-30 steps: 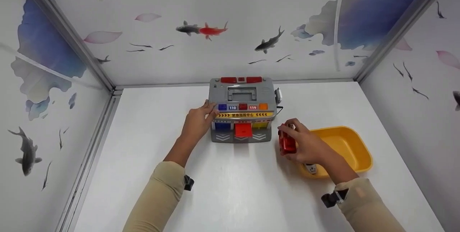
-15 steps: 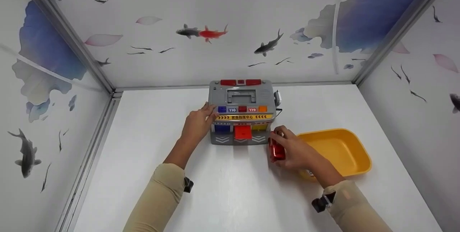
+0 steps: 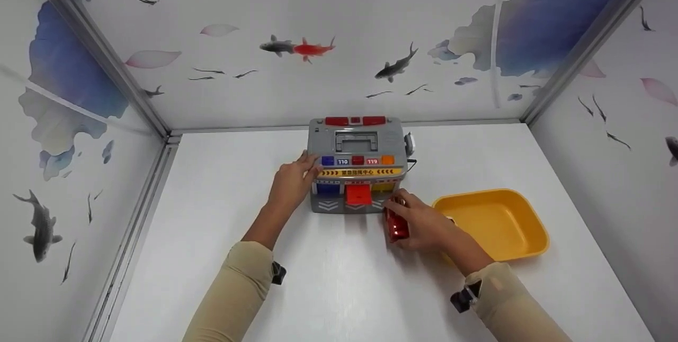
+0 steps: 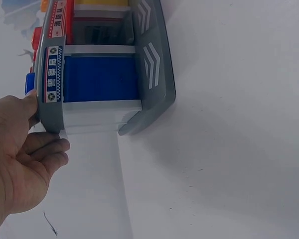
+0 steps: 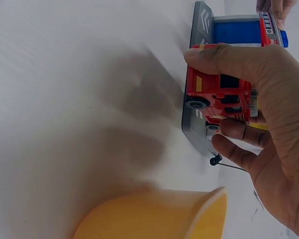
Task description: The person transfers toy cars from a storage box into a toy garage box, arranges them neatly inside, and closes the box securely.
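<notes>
A grey toy emergency station (image 3: 318, 141) stands near the back wall, its blue door (image 4: 102, 79) down and its middle red door (image 3: 358, 194) sticking out. With thumb on the roof and fingers at the side, my left hand (image 3: 290, 183) grips the station's left front corner. My right hand (image 3: 426, 225) holds a red toy fire truck (image 3: 397, 228) between thumb and fingers, at the station's right front corner. In the right wrist view the truck's windows and wheels show, and it overlaps the station's base.
A yellow plastic bin (image 3: 490, 194) stands right of the station, partly behind the right forearm. A small white handset (image 3: 409, 144) hangs on the station's right side, with a black cord below. White walls with painted fish border the white tabletop (image 3: 328, 278).
My right hand has carried the fire truck leftward from beside the yellow bin to the front right of the station. My left hand has stayed on the station's corner.
</notes>
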`<action>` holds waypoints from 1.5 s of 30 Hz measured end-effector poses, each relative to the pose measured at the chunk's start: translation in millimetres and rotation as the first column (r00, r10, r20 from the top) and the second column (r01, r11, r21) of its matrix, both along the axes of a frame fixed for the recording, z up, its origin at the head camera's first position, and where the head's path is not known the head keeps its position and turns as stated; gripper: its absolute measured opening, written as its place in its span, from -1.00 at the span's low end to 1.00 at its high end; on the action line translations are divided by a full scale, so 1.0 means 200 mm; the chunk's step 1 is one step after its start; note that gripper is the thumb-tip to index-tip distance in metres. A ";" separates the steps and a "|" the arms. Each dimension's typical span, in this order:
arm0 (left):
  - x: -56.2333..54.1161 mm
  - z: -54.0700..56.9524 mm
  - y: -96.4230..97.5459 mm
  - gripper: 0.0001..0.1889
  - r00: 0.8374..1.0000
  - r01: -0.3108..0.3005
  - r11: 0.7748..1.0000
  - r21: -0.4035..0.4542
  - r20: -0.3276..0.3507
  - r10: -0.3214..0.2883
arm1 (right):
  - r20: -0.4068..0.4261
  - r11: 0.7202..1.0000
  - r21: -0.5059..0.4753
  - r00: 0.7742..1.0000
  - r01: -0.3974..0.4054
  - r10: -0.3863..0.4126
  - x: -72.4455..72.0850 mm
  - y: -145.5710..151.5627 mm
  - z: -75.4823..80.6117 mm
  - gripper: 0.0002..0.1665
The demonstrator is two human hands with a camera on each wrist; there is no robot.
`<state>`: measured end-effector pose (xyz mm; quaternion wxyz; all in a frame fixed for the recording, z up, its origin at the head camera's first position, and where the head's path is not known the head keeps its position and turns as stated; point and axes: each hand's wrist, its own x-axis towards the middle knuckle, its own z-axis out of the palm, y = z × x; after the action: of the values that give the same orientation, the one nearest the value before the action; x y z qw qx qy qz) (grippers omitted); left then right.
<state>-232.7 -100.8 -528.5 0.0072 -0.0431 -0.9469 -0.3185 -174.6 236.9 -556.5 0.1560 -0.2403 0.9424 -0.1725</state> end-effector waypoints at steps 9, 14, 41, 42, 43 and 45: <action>0.00 -0.01 0.00 -0.44 1.000 -0.016 1.000 0.012 0.009 0.016 | -0.005 0.999 0.001 0.999 -0.040 0.040 -0.01 -0.06 -0.06 0.15; -0.01 -0.01 0.00 -0.43 1.000 -0.020 1.000 0.015 0.004 0.020 | -0.015 0.998 -0.006 0.998 -0.055 0.055 -0.01 -0.10 -0.08 0.16; 0.00 -0.01 0.01 -0.46 0.999 -0.004 1.000 0.019 -0.032 0.004 | -0.085 0.996 -0.011 0.993 -0.086 0.085 0.01 -0.24 -0.17 0.18; 0.00 -0.01 0.01 -0.46 0.999 -0.004 1.000 0.020 -0.032 0.004 | -0.091 0.996 -0.010 0.992 -0.085 0.084 0.02 -0.24 -0.18 0.16; 0.00 -0.01 0.01 -0.46 0.999 -0.003 1.000 0.022 -0.033 0.004 | -0.101 0.996 -0.009 0.991 -0.086 0.085 0.02 -0.24 -0.18 0.14; 0.00 -0.01 0.01 -0.46 1.000 -0.007 1.000 0.024 -0.030 0.007 | -0.122 0.996 -0.004 0.988 -0.092 0.091 0.02 -0.25 -0.19 0.12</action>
<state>-233.3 -99.3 -530.4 0.0231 -0.0445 -0.9429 -0.3293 -170.7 186.7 -593.8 0.1049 -0.2941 0.9373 -0.1549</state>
